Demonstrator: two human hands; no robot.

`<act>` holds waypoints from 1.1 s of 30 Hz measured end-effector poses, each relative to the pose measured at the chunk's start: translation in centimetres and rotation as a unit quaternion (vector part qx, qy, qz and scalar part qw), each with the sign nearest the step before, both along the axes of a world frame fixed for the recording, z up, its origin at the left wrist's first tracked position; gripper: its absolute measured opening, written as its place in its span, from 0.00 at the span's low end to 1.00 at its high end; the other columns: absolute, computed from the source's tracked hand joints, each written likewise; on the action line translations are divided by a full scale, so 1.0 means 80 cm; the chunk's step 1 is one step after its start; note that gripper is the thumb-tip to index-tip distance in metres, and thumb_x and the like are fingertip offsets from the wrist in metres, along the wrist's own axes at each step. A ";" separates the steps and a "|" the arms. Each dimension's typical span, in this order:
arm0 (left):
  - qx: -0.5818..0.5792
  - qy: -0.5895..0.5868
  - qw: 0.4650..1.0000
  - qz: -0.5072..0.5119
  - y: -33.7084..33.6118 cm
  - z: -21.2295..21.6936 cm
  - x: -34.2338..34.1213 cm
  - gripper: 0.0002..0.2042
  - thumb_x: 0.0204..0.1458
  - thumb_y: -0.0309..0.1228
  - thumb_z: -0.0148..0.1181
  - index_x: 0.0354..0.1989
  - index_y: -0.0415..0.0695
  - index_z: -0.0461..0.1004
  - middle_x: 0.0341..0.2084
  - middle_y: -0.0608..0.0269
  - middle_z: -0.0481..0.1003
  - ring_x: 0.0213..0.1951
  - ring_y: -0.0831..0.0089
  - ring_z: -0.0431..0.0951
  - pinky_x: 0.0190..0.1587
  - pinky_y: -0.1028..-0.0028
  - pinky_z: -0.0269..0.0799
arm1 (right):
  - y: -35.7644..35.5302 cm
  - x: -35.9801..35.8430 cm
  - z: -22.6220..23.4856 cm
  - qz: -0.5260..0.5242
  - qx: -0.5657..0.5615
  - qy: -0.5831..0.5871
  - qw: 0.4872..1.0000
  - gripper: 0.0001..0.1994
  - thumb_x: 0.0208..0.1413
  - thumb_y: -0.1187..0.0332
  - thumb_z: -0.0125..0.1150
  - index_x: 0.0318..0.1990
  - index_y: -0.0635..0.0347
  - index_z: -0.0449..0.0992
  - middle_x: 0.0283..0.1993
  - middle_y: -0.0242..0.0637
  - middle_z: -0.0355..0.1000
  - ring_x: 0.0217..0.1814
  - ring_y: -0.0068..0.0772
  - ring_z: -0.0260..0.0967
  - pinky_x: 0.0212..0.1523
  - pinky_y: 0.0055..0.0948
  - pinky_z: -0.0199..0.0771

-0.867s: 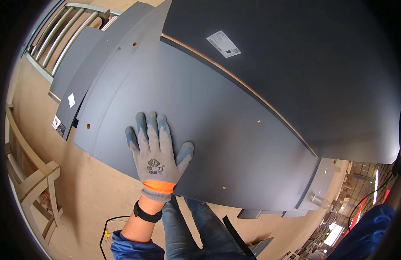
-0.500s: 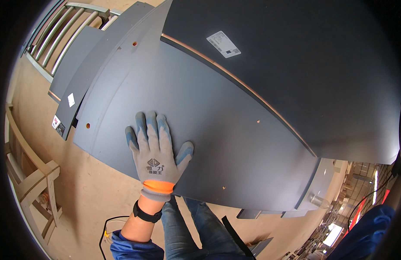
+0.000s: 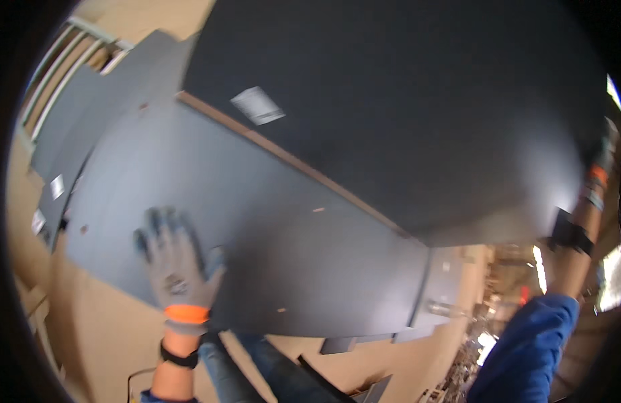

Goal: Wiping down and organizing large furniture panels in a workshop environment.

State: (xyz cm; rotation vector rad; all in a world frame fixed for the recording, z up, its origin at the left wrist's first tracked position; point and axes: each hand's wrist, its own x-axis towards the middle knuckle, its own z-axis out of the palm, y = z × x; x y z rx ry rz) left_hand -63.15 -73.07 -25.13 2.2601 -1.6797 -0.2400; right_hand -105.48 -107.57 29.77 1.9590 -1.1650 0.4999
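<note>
My left hand point(image 3: 178, 265), in a grey glove with blue-grey fingertips and an orange cuff band, lies flat with fingers spread on a large grey panel point(image 3: 277, 248). Rising from the far side of that panel is a big dark grey board point(image 3: 404, 114), with a white label point(image 3: 257, 105) and a bare brown edge along its bottom. Over at the far right, my right hand point(image 3: 607, 151) is raised by this board's right edge. Its gloved fingers are blurred and partly cut off, so I cannot tell how they are placed.
More grey panels point(image 3: 68, 127) lie under and beyond the left end, near a metal roller rack point(image 3: 58, 67). A clear plastic container point(image 3: 446, 309) rests at the right end. Wooden framing point(image 3: 35, 302) stands lower left. Cluttered shop floor point(image 3: 475, 342) shows at lower right.
The view has swung right, shifting the panels and my left hand leftward in the picture. My right forearm and hand have come into sight at the right. The left hand stays flat on the panel.
</note>
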 end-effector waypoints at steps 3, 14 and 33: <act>0.021 -0.003 0.999 0.024 0.001 0.006 -0.005 0.38 0.48 0.43 0.58 0.64 0.33 0.56 0.66 0.44 0.54 0.70 0.50 0.46 0.70 0.52 0.37 | -0.015 0.014 0.000 0.062 -0.007 0.012 0.998 0.14 0.59 0.73 0.49 0.52 0.59 0.70 0.53 0.38 0.65 0.57 0.33 0.64 0.61 0.31 0.63; -0.003 -0.034 0.999 0.016 0.007 -0.003 -0.002 0.39 0.50 0.43 0.55 0.67 0.34 0.50 0.69 0.48 0.49 0.71 0.53 0.42 0.71 0.53 0.34 | -0.004 0.061 -0.077 0.013 -0.009 -0.366 0.931 0.33 0.49 0.42 0.60 0.43 0.72 0.78 0.39 0.49 0.78 0.44 0.43 0.74 0.48 0.34 0.68; -0.077 0.426 0.900 -0.058 -0.164 0.292 -0.010 0.44 0.50 0.62 0.55 0.63 0.34 0.58 0.61 0.45 0.62 0.62 0.55 0.61 0.65 0.63 0.53 | 0.148 0.122 -0.054 -0.146 0.181 -0.252 0.939 0.31 0.61 0.42 0.36 0.42 0.59 0.80 0.38 0.52 0.77 0.42 0.52 0.76 0.45 0.45 0.74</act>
